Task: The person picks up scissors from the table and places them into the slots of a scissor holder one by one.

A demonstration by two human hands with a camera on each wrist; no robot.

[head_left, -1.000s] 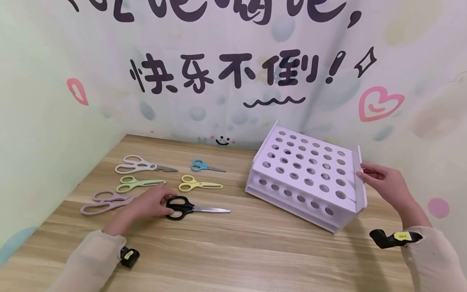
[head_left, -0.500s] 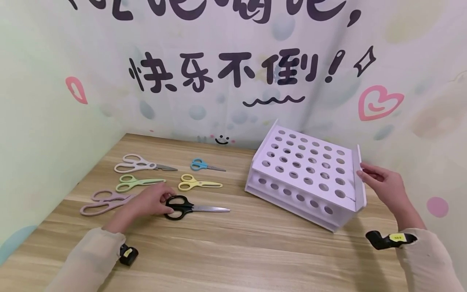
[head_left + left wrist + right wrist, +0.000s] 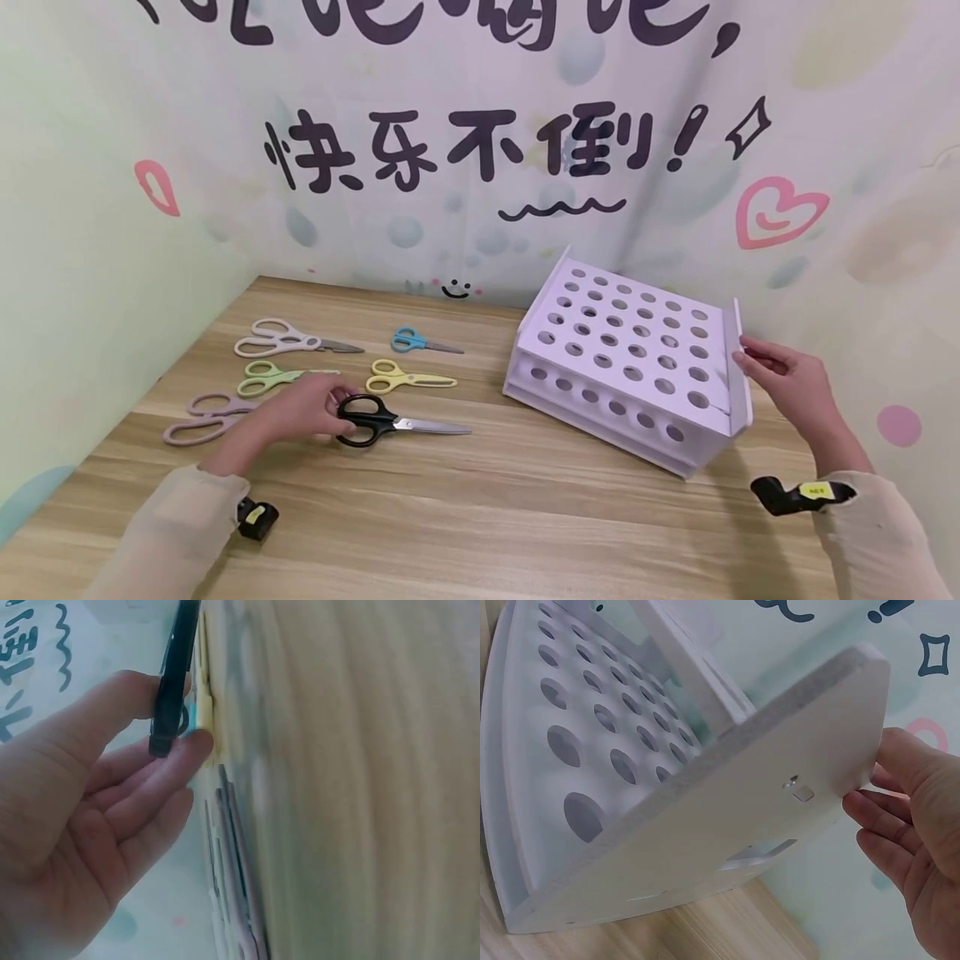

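Observation:
In the head view my left hand [image 3: 303,408] pinches the black scissors [image 3: 372,422] by a handle loop, the blades pointing right. The left wrist view shows the black handle [image 3: 174,682] between thumb and fingers, raised off the tabletop. My right hand [image 3: 795,387] is at the right side panel of a white rack with rows of round holes [image 3: 651,358]. From the right wrist, thumb and fingers grip the edge of that panel [image 3: 810,750]; some fingertip contact is hidden.
Left of the rack lie white scissors [image 3: 279,340], green scissors [image 3: 262,379], mauve scissors [image 3: 202,427], blue scissors [image 3: 411,339] and yellow scissors [image 3: 397,377]. The left forearm partly covers the mauve pair. A printed cloth backdrop [image 3: 420,242] stands behind the wooden table [image 3: 480,517].
The black scissors, flat on the table before, have their handles lifted slightly by my left hand, which has shifted a little left. My right hand stays at the rack's side panel.

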